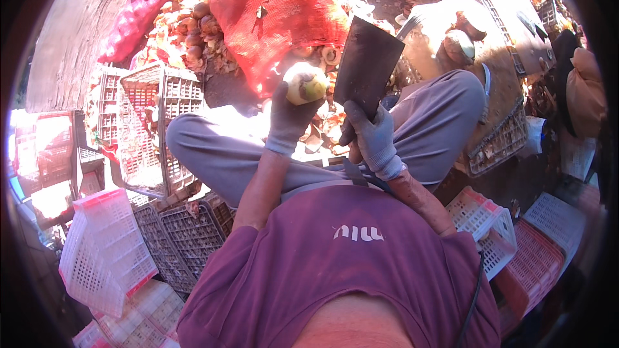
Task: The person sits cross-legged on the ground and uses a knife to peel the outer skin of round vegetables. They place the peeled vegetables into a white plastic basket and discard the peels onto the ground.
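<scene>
My left hand [293, 115], in a grey glove, holds up a pale peeled onion [305, 83] with a brown and greenish patch on it. Gripped in my gloved right hand [370, 128] is a wide, dark cleaver [368, 65], its blade pointing up and away from me. Onion and blade are apart. Beyond both hands lies a red mesh sack [275, 9], with onions by its mouth. Onion skins and scraps [319, 130] cover the ground between my crossed legs.
A heap of unpeeled onions [193, 34] lies at the upper left, near a plastic crate [162, 77]. On the right, several onions [458, 47] rest on a board [425, 48]. White and pink crates [109, 251] stand at lower left, others [483, 217] at lower right.
</scene>
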